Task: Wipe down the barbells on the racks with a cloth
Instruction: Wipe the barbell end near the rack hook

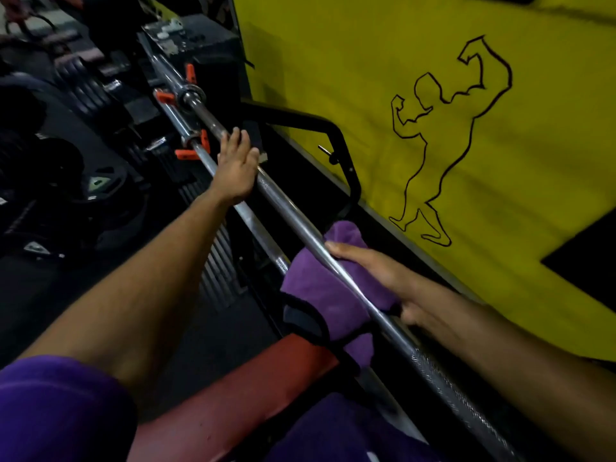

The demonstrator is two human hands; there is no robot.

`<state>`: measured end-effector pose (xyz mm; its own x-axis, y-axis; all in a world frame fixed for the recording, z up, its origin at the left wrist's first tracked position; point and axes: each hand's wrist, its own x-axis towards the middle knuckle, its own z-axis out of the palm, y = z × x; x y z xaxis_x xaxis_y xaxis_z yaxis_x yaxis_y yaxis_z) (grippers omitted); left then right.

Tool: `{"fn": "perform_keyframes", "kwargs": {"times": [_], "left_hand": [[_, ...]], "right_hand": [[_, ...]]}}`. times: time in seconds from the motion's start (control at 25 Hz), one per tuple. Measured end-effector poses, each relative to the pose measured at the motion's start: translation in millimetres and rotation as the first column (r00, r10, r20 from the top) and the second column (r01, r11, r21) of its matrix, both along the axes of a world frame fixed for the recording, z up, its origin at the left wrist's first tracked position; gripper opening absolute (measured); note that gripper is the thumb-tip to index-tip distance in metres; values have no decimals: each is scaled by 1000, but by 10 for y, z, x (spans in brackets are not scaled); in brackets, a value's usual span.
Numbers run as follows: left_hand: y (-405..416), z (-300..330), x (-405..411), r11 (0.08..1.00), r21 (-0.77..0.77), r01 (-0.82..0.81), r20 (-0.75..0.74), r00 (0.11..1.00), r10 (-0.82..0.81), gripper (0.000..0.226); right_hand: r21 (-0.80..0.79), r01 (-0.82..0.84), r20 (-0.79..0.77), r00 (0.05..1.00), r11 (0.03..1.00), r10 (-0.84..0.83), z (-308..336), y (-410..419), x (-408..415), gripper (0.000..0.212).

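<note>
The right hand (373, 271) clasps the soft purple cloth (326, 288) around the barbell (293, 218); farther along it, the left hand (236, 168) rests flat. The steel looks heavy and slick.

The bar (293, 211) is bare metal, glossy and smooth along its middle, with a rough knurled patch near the lower end. A second bar (173, 115) beside it has the same chromed shine. The cloth (320, 288) is soft, matt purple fabric with a fleecy nap. The clips (185, 153) look like matt orange plastic. The bench pad (233, 395) is red vinyl with a dull sheen. The rack frame (346, 155) is black painted metal. The yellow banner (433, 95) is matt, slightly creased sheeting.
</note>
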<state>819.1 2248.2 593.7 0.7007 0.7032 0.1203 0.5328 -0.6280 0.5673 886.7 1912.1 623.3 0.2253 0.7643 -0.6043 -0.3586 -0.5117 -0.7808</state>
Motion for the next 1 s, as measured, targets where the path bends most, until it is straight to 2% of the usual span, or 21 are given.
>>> {"fn": "perform_keyframes", "kwargs": {"times": [0.16, 0.28, 0.4, 0.52, 0.64, 0.76, 0.88, 1.0], "left_hand": [[-54, 22, -18, 999, -28, 19, -18, 1000, -20, 61], [-107, 60, -14, 999, -49, 10, 25, 1000, -9, 61], [-96, 19, 1, 998, -62, 10, 39, 999, -7, 61], [-117, 34, -12, 998, -62, 8, 25, 1000, -6, 60], [-106, 71, -35, 999, -34, 17, -2, 1000, -17, 59], [-53, 29, -9, 999, -23, 33, -35, 999, -34, 70], [-81, 45, -24, 998, -67, -16, 2, 1000, 16, 60], [-94, -6, -17, 998, -57, -3, 58, 998, 7, 58]], "right_hand": [[-64, 2, -56, 998, 998, -5, 73, -584, -99, 53], [-68, -13, -102, 995, 998, 6, 111, -614, -82, 50], [-60, -27, -104, 994, 998, 21, 143, -310, -63, 39], [21, -40, -5, 999, 999, 41, 179, 360, -2, 23], [173, -81, 34, 997, 982, 76, 199, 1010, 62, 24], [176, -102, 7, 995, 979, 102, 126, 1273, 122, 25], [107, -97, 10, 995, 989, 97, 10, 931, 117, 47], [33, -65, 36, 997, 997, 64, -51, 190, 59, 48]]}}
